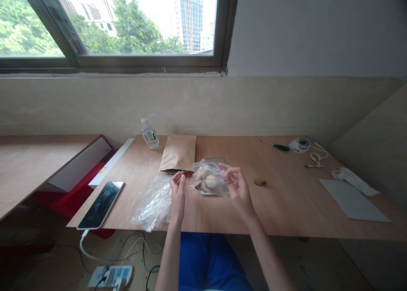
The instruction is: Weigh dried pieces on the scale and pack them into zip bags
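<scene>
My right hand [238,188] grips a clear plastic bag [208,178] with pale round pieces inside, held just above the wooden table [286,206]. My left hand [178,191] is raised beside it, fingers pinched together at the bag's left edge; what they grip is too small to make out. Under the left hand lies a heap of empty clear bags with red strips [152,204]. A brown paper pouch [178,153] lies flat behind the hands. A small brown lump [260,181] sits on the table to the right.
A phone [101,204] lies at the table's left front corner. A water bottle [149,133] stands at the back. A screwdriver [276,145], a white round device [299,145], cables and a grey sheet [352,200] occupy the right side. A power strip [111,277] lies on the floor.
</scene>
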The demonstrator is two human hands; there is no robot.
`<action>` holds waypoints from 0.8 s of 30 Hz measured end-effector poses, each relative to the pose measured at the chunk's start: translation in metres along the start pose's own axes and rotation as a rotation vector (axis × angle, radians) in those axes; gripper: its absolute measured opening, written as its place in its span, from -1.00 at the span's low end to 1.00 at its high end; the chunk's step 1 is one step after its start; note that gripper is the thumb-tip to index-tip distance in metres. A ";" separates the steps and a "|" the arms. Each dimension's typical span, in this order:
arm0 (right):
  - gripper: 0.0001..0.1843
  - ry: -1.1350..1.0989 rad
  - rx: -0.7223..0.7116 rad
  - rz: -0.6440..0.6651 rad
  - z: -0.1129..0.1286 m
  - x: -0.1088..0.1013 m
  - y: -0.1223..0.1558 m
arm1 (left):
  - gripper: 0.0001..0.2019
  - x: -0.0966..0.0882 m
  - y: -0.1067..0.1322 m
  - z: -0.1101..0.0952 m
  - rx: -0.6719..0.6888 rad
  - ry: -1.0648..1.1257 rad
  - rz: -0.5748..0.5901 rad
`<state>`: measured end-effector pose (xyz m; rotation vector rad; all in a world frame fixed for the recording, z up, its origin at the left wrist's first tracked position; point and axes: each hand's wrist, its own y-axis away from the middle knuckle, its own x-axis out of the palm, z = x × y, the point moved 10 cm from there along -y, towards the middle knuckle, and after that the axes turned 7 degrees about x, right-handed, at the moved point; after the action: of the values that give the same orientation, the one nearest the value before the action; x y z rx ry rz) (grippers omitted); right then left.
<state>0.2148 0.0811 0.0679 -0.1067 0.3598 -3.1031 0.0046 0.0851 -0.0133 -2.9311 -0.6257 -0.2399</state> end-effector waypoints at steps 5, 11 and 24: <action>-0.89 -0.053 0.061 0.154 -0.003 0.012 0.006 | -0.63 0.022 0.006 0.004 -0.011 -0.052 0.251; -0.87 -0.090 0.087 0.021 -0.023 -0.002 0.012 | -0.63 0.030 0.009 0.004 0.061 0.017 0.169; -0.65 -0.029 0.198 -0.170 -0.073 -0.033 0.016 | -0.76 0.012 0.014 -0.035 0.423 -0.500 0.207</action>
<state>0.2427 0.0833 -0.0092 -0.1883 0.0435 -3.2789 0.0166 0.0719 0.0214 -2.6035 -0.3593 0.5892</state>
